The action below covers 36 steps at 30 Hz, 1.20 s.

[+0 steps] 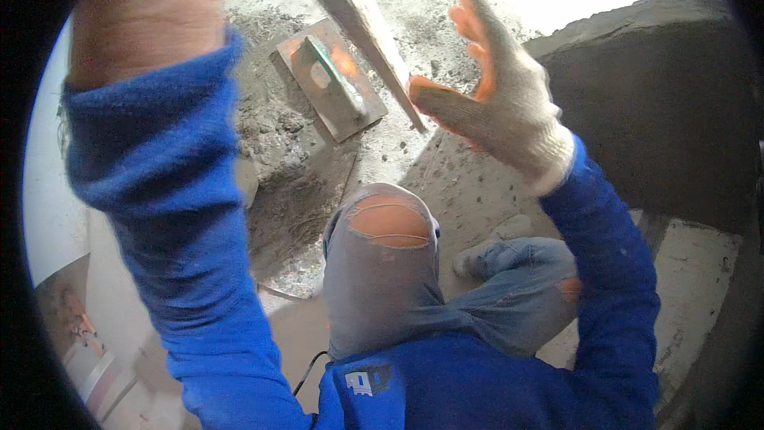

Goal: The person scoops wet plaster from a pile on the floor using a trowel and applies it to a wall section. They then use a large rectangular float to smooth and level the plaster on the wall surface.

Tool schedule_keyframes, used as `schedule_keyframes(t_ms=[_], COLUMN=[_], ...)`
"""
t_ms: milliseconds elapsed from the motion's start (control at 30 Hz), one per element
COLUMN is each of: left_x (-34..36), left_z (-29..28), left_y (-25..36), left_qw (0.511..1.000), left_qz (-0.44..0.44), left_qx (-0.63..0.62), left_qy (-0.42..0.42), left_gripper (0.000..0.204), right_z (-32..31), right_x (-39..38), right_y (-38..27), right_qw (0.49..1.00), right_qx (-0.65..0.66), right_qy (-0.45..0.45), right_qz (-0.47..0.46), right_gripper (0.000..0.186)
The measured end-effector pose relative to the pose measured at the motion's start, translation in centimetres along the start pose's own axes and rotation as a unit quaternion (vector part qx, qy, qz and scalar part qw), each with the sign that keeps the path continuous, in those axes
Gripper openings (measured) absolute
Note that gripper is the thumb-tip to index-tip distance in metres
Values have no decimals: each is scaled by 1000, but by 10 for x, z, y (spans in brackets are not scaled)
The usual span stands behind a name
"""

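Note:
My right hand [497,99], in a whitish knit glove with orange on its palm side, is raised with thumb and fingers spread. Its thumb tip is beside or touching the lower part of a long, straight grey bar [362,24], caked with mortar, which slants down from the top edge. The wrist and bare back of my left hand [155,8] fill the upper left, blurred; its fingers lie beyond the picture, so whether they grip the bar is hidden. Between both hands, a rectangular plasterer's float [328,84] with a green-edged handle lies on the mortar-strewn ground.
Loose grey mortar [278,143] is heaped left of the float. To the right rises a low wall coated in dark, smooth mortar [652,103] with a rough top edge. My bent knee [382,271], in torn jeans, is close below. A pale slab [688,271] lies lower right.

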State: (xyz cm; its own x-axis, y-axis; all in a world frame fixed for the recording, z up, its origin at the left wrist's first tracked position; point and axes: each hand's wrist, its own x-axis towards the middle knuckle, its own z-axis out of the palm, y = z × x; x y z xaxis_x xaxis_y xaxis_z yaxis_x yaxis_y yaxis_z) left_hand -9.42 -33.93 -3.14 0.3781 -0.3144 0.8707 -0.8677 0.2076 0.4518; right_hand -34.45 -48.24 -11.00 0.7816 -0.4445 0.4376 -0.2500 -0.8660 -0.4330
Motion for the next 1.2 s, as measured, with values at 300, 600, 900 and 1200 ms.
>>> schedule_keyframes(t_ms=[300,600,900,1200], left_x=[-43,-140,-169,-154], left_z=[138,102,131,136], left_y=[145,204,175,167], left_qw=[983,817,757,705], left_qz=[-119,-215,-151,-103], left_qx=[-137,-332,-317,-335], left_qy=[21,-419,-551,-616], left_gripper=[61,63,56,56], right_z=[6,-92,-126,-123], right_x=[-58,-154,-253,-342], right_y=[57,114,139,170], right_qw=[956,990,959,829], right_qx=[156,-130,-247,253], right_qy=[101,-7,-76,233], right_qz=[226,63,113,441], right_gripper=[63,38,44,43])
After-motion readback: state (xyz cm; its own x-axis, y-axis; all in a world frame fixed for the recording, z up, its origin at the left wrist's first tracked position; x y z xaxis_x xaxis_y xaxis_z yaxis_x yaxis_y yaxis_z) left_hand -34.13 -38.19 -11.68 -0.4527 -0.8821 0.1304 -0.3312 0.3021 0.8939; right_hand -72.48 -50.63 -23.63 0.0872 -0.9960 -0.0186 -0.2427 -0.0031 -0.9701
